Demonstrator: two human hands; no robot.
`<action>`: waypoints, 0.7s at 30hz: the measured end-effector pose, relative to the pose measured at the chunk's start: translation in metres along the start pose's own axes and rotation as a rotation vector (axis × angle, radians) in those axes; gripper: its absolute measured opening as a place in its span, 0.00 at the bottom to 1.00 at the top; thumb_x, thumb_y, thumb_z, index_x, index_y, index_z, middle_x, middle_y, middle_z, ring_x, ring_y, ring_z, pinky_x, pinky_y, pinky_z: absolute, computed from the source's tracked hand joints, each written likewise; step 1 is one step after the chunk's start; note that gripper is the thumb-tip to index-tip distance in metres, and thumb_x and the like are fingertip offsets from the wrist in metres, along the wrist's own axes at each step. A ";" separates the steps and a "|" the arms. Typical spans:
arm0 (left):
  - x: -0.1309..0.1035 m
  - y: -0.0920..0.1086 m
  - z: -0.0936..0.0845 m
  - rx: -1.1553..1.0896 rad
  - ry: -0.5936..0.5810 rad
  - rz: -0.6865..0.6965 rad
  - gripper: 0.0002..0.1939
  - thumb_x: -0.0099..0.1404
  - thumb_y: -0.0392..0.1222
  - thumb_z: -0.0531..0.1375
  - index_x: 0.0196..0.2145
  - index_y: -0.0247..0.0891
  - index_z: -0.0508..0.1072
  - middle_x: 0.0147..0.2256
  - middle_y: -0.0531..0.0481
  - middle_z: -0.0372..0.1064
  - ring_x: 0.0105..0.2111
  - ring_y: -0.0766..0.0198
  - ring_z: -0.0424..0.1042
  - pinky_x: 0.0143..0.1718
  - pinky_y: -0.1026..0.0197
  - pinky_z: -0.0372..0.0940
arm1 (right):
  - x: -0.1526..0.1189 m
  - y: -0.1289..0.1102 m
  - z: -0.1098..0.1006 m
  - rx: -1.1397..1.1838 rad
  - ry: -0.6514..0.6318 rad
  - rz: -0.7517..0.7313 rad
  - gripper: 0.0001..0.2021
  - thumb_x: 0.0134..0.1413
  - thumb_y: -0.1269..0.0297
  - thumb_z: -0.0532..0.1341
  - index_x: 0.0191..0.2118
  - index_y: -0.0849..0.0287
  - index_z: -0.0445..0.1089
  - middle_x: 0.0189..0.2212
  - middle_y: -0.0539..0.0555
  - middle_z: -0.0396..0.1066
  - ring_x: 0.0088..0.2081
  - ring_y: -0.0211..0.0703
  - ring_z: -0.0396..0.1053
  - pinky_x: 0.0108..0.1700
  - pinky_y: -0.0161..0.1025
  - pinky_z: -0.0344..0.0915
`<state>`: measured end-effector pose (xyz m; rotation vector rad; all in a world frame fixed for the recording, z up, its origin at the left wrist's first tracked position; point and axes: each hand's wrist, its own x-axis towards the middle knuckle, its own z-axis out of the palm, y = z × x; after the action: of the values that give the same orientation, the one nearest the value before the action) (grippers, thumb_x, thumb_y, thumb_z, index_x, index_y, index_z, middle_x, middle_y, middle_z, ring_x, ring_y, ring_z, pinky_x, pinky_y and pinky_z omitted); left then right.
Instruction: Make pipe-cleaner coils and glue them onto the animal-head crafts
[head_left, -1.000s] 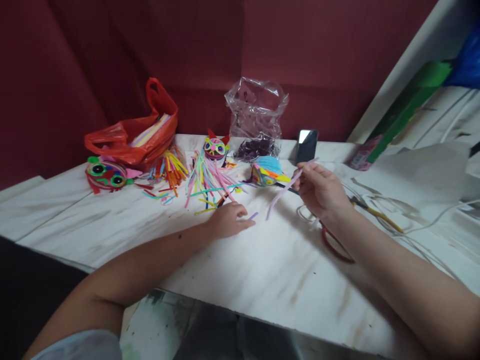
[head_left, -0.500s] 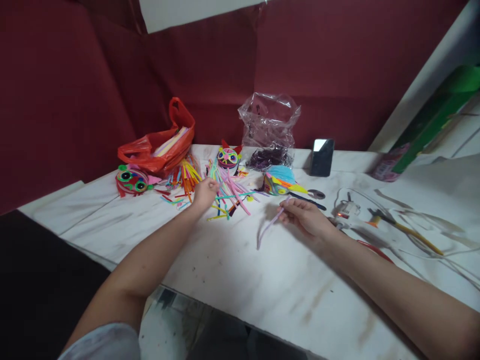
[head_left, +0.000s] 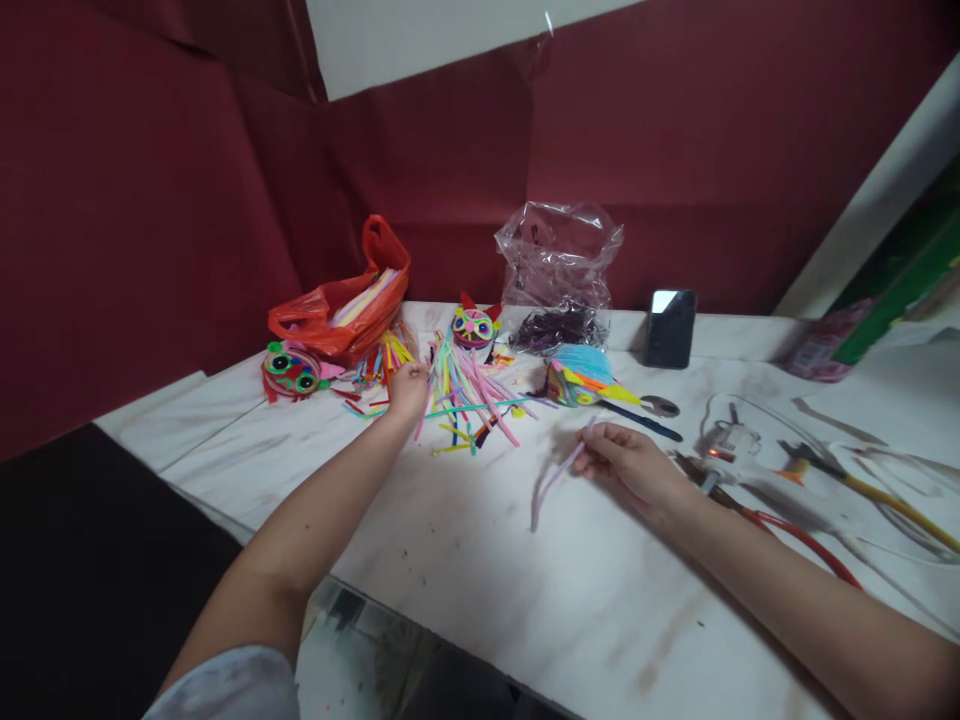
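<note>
A light purple pipe cleaner (head_left: 551, 487) is pinched between the fingertips of my right hand (head_left: 621, 460), its free end slanting down toward the marble-patterned table (head_left: 480, 570). My left hand (head_left: 409, 390) has its fingers drawn together at the left side of a loose pile of pastel pipe cleaners (head_left: 487, 390); whatever they may hold is too small to make out. Just behind that hand lies a bundle of yellow, orange and red pipe cleaners (head_left: 391, 352). Beyond the pile sits a round coiled animal face (head_left: 475, 326) with red ears.
At the left, a red plastic bag (head_left: 337, 315) stands behind a red-and-green coiled face (head_left: 292, 372). A clear bag (head_left: 559, 270) and a phone (head_left: 670, 328) stand at the back. Right of my right hand lie a glue gun (head_left: 780, 490), pliers (head_left: 802, 540) and cables.
My left hand has shifted left, from the pastel pile toward the yellow and orange bundle. The right hand keeps holding the purple pipe cleaner. The whole view has swung slightly.
</note>
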<state>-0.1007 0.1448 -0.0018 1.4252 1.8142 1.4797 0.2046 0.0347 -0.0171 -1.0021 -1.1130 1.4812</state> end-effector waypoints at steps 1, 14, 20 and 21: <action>-0.002 0.002 0.001 0.037 -0.041 0.018 0.09 0.54 0.36 0.52 0.30 0.36 0.72 0.24 0.52 0.69 0.25 0.67 0.67 0.29 0.66 0.62 | 0.000 0.000 0.001 -0.003 -0.001 0.004 0.17 0.35 0.54 0.70 0.25 0.62 0.68 0.17 0.53 0.72 0.20 0.37 0.68 0.24 0.33 0.63; 0.035 0.017 -0.036 0.468 -0.191 0.213 0.09 0.55 0.32 0.53 0.25 0.37 0.73 0.29 0.45 0.73 0.35 0.59 0.70 0.38 0.61 0.61 | -0.003 0.006 0.002 -0.161 -0.050 0.022 0.16 0.46 0.51 0.63 0.25 0.62 0.67 0.20 0.53 0.71 0.22 0.37 0.65 0.27 0.34 0.61; 0.074 0.011 -0.017 0.543 -0.290 0.179 0.06 0.52 0.32 0.57 0.22 0.38 0.72 0.28 0.46 0.73 0.36 0.59 0.71 0.36 0.63 0.61 | -0.006 0.008 0.006 -0.269 -0.070 0.051 0.17 0.48 0.48 0.61 0.26 0.60 0.68 0.21 0.52 0.70 0.24 0.37 0.64 0.29 0.34 0.60; 0.077 0.011 -0.010 0.543 -0.305 0.167 0.04 0.51 0.33 0.58 0.23 0.39 0.73 0.29 0.46 0.74 0.37 0.58 0.72 0.37 0.63 0.61 | -0.006 0.008 0.006 -0.291 -0.066 0.055 0.17 0.48 0.48 0.61 0.26 0.60 0.68 0.21 0.52 0.70 0.25 0.38 0.64 0.30 0.35 0.60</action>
<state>-0.1343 0.2065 0.0332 1.9702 2.0165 0.7921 0.1983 0.0271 -0.0236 -1.1970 -1.3864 1.4305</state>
